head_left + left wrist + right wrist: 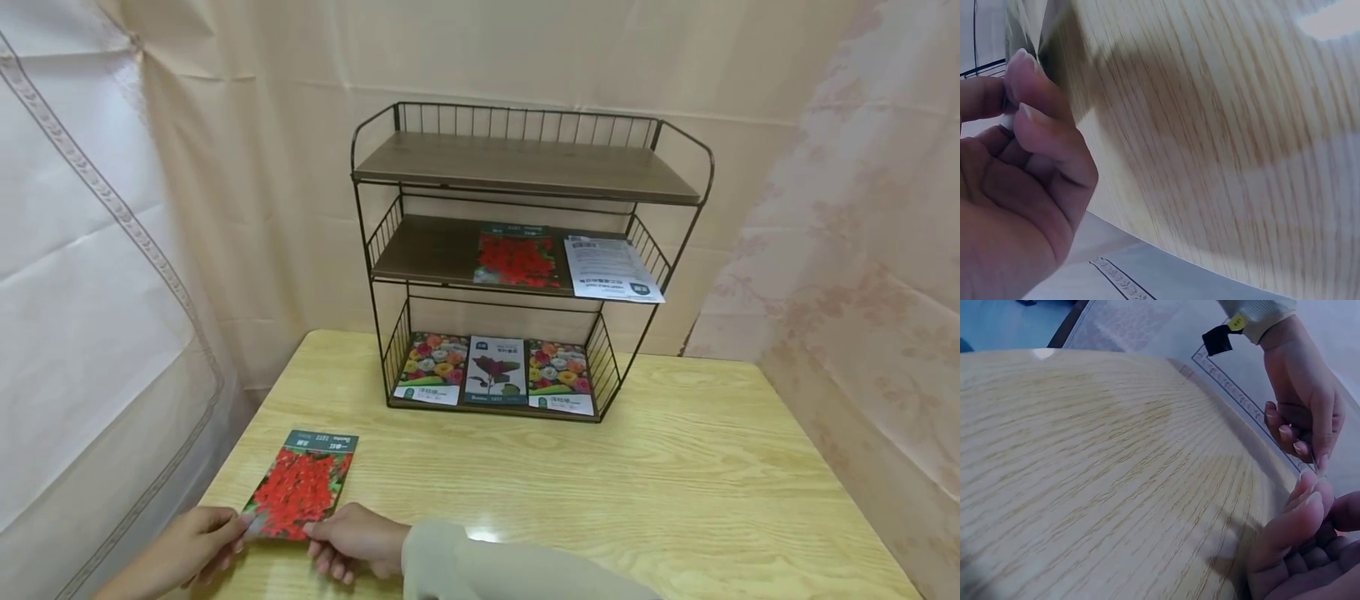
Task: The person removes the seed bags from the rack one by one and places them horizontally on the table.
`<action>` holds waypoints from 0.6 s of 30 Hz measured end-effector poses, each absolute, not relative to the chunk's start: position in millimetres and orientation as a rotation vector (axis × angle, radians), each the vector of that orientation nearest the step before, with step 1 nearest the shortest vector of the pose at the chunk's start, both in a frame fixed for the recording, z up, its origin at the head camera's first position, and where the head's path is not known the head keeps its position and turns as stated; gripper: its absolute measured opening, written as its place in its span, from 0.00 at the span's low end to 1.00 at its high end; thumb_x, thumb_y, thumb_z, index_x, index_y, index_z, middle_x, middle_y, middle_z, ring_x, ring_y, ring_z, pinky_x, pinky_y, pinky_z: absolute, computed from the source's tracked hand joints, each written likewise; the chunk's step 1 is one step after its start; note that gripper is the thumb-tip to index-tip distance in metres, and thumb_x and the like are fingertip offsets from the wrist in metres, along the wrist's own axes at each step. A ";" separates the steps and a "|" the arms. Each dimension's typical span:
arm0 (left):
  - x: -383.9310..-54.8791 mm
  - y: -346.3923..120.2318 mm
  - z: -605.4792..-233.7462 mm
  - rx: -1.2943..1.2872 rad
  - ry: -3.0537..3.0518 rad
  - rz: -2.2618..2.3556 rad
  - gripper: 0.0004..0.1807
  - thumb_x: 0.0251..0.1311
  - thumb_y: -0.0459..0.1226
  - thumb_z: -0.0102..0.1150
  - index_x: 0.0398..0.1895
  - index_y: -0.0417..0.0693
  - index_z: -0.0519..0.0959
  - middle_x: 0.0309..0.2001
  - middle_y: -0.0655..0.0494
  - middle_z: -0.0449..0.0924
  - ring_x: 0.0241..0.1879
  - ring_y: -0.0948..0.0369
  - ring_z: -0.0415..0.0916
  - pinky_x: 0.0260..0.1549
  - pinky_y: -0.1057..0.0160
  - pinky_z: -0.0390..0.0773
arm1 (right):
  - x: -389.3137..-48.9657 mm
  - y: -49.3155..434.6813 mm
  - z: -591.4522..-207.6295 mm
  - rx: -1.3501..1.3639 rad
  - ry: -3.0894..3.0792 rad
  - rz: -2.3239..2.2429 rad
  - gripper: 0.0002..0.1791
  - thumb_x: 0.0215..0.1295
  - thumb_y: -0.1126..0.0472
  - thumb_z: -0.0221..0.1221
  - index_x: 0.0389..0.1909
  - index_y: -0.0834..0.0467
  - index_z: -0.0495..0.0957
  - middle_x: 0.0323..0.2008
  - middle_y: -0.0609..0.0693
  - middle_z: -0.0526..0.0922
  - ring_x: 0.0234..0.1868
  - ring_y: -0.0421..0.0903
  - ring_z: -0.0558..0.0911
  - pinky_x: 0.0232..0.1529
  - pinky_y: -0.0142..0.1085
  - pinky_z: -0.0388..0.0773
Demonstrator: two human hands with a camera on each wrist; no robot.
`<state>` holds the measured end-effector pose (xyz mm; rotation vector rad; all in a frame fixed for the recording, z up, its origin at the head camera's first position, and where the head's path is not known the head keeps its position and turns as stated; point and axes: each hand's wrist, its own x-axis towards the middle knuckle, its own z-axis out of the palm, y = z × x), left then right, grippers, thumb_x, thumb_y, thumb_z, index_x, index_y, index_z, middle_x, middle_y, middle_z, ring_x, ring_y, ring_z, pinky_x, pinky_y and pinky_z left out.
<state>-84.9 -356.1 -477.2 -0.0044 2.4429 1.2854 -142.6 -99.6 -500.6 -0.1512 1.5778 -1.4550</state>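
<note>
A seed packet with red flowers and a dark green band is at the left front of the table, its printed face up. My left hand pinches its near left corner between thumb and fingers. At the near right corner, the right hand grips the edge with its thumb on top. In the left wrist view only a sliver of the packet shows beyond the left fingertips. The right wrist view has both hands close together, the right hand nearer the camera, the left hand beyond it.
A three-tier wire rack stands at the back of the wooden table. Its middle shelf bears a red-flower packet and a white packet overhanging the front edge. Three packets lie side by side on the bottom shelf. Curtains surround the table.
</note>
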 end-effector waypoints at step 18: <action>-81.4 -363.1 -481.6 -0.087 2.266 1.358 0.24 0.82 0.41 0.43 0.25 0.41 0.77 0.15 0.60 0.67 0.13 0.69 0.57 0.14 0.70 0.60 | -141.1 -107.5 -494.3 0.009 1.554 -1.380 0.20 0.76 0.54 0.57 0.21 0.55 0.78 0.13 0.44 0.72 0.12 0.32 0.61 0.11 0.23 0.56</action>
